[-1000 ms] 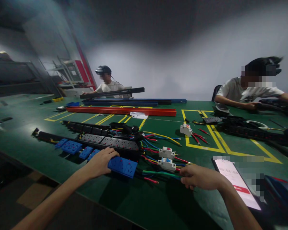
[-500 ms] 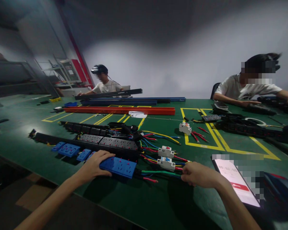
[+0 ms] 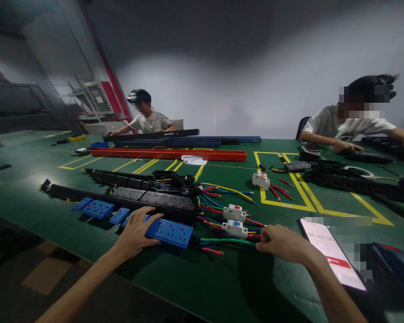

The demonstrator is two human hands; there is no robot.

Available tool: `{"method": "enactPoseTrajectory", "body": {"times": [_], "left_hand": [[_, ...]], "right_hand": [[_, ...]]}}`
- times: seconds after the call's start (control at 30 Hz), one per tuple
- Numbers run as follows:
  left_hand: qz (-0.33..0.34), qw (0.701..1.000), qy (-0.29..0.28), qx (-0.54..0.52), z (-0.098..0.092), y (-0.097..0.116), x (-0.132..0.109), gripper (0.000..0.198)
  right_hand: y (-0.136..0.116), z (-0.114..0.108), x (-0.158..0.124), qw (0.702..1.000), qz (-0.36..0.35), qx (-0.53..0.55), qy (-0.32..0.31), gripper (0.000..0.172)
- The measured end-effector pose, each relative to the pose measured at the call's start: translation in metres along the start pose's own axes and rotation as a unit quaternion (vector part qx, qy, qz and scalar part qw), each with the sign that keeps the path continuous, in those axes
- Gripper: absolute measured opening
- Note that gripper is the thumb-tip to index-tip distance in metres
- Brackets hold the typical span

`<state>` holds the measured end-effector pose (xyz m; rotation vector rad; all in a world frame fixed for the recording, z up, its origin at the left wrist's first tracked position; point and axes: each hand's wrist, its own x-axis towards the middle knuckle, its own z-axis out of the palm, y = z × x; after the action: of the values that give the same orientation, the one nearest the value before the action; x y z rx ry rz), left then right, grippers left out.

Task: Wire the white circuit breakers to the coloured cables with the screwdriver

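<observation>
My left hand (image 3: 136,232) is closed around a blue socket module (image 3: 171,232), thumb along its near side and fingers over its top. Smaller blue socket modules (image 3: 99,210) extend to the left in line with it. From its right end run a green wire (image 3: 222,240), a blue one and a short red lead (image 3: 212,251). My right hand (image 3: 283,242) pinches the far end of the green wire; the wire tips are hidden by the fingers. Just beyond are two white circuit breakers, one with a blue switch (image 3: 234,229), one with a red switch (image 3: 234,212).
Behind the blue modules lie grey socket strips (image 3: 168,200) and black rails with loose wires. A third breaker (image 3: 261,180), a lit phone (image 3: 333,255) and an orange rail (image 3: 168,154) are on the green table. Two people (image 3: 151,119) work at the far side.
My left hand and the blue socket module have shifted slightly right. My right hand has barely moved, still pinching the wire. Across the table, the far-left person's dark bar has dropped a little.
</observation>
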<state>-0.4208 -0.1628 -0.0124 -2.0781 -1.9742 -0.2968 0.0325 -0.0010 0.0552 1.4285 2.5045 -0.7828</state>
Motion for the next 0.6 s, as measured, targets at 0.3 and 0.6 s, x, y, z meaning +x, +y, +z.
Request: {"method": "enactPoseTrajectory", "body": {"times": [0.3, 0.6], "left_hand": [[0.114, 0.991, 0.036, -0.065, -0.019, 0.103, -0.007, 0.046], [0.242, 0.947, 0.095, -0.19, -0.001, 0.184, 0.032, 0.032]], "right_hand": [[-0.003, 0.0, -0.002, 1.0, 0.017, -0.022, 0.003, 0.021], [-0.004, 0.004, 0.002, 0.999, 0.034, -0.023, 0.025, 0.036]]}}
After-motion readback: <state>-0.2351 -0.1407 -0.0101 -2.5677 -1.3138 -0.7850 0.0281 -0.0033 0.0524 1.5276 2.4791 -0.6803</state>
